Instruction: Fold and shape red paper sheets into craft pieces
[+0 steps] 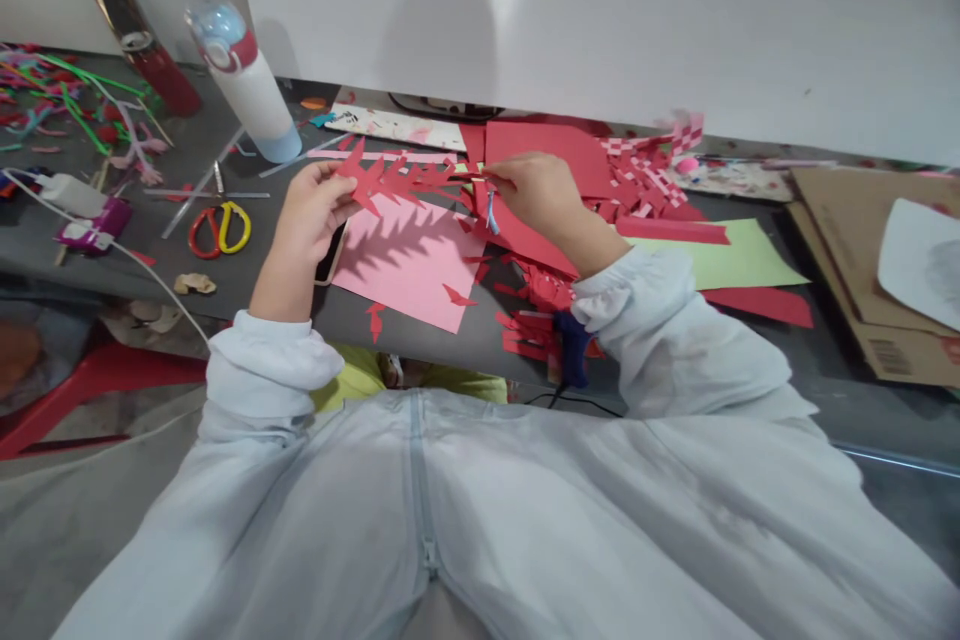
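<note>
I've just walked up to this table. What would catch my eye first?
Probably the spiky red paper cutout, held up in the left hand above a pink sheet that catches its jagged shadow. Next, the checkered red paper heaped beyond the right wrist. Then the white bottle standing toward the left, near the wall.

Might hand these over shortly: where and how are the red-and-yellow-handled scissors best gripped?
Probably by the two loops of the scissors, coming from the near edge of the table: the loops lie toward the person and the blades point away, toward the wall. The left hand is nearest, but it holds spiky red paper.
</note>
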`<state>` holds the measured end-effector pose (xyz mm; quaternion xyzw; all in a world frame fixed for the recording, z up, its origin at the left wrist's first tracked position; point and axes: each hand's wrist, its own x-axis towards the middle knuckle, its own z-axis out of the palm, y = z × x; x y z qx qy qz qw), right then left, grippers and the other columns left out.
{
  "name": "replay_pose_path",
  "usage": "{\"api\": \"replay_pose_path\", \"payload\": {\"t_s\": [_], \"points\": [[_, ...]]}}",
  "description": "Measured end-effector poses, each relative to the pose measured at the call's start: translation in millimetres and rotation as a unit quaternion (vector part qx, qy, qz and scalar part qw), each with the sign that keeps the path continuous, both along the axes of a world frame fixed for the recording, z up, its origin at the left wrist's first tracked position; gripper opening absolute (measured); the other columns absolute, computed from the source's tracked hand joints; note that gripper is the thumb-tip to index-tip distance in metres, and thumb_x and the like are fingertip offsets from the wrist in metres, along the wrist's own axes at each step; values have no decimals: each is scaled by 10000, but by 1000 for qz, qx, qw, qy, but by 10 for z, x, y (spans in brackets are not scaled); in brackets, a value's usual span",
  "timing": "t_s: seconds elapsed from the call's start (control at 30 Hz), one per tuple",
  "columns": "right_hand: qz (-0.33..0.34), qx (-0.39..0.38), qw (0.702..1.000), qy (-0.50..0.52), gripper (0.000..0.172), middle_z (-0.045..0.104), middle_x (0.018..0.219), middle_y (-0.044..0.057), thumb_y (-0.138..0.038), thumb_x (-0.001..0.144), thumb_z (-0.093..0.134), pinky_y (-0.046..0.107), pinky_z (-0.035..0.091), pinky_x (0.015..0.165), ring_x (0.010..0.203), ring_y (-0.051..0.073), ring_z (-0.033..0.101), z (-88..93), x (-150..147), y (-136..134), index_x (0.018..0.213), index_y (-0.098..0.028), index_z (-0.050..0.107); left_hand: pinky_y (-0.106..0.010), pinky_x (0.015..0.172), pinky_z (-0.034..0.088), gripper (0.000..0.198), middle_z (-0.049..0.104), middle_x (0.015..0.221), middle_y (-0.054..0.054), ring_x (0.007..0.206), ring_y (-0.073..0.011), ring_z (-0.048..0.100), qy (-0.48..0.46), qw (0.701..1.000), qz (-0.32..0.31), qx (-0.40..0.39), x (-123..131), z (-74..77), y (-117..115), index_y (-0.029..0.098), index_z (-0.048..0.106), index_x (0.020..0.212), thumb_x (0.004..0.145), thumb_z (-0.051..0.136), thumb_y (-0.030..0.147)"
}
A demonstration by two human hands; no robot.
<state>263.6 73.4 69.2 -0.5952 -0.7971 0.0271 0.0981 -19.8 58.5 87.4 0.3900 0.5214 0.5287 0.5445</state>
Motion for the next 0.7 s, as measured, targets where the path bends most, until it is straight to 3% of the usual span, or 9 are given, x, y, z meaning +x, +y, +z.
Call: {"api": "replay_pose_path", "payload": {"t_s": [0.23, 0.4, 0.53, 0.7], "points": [[102, -2, 993, -63, 417, 716, 1232, 126, -194, 979, 378, 391, 491, 886, 1119, 295, 637, -321, -59, 60, 1210, -157, 722, -186, 584, 533, 254, 621, 702, 45, 561, -76, 619, 83, 993, 19, -83, -121, -424, -342, 177, 522, 886, 672, 616, 77], [165, 3, 983, -80, 431, 679, 1303, 135, -208, 1001, 352, 372, 464, 989, 1172, 260, 614, -440, -22, 99, 1243, -149, 704, -245, 618, 571, 336, 603, 692, 69, 542, -93, 637, 130, 985, -6, -116, -88, -673, -699, 188, 452, 969, 700, 628, 90], [198, -3, 975, -98, 436, 667, 1317, 157, -189, 998, 345, 374, 444, 1009, 1192, 264, 595, -509, 20, 126, 1249, -116, 693, -248, 604, 561, 372, 585, 700, 76, 571, -111, 657, 194, 973, -28, -125, -91, -780, -847, 194, 427, 1036, 729, 620, 112], [207, -12, 971, -118, 430, 667, 1311, 180, -131, 962, 372, 380, 456, 988, 1195, 276, 591, -537, 69, 97, 1249, -91, 690, -229, 566, 491, 409, 657, 802, 43, 574, -112, 635, 311, 942, -51, -114, -211, -782, -917, 210, 467, 1116, 741, 628, 185]]}}
